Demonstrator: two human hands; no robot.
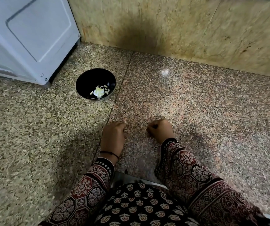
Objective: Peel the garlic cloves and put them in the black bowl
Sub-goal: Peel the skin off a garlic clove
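The black bowl (pixel 88 79) stands on the speckled granite counter (pixel 196 103), left of centre and near the back. Several peeled pale garlic cloves (pixel 99 92) lie in its bottom. My left hand (pixel 113 136) rests on the counter in front of the bowl with its fingers curled, and its fingertips pinch a small pale bit that looks like garlic (pixel 124 122). My right hand (pixel 161 130) rests a little to the right, its fingers curled into a loose fist. Nothing shows inside it. No unpeeled cloves are visible on the counter.
A white appliance (pixel 25 38) stands at the back left, close to the bowl. A yellowish stone wall (pixel 163 26) closes off the back. A seam (pixel 119 88) runs across the counter beside the bowl. The counter's front edge (pixel 131 176) lies at my body.
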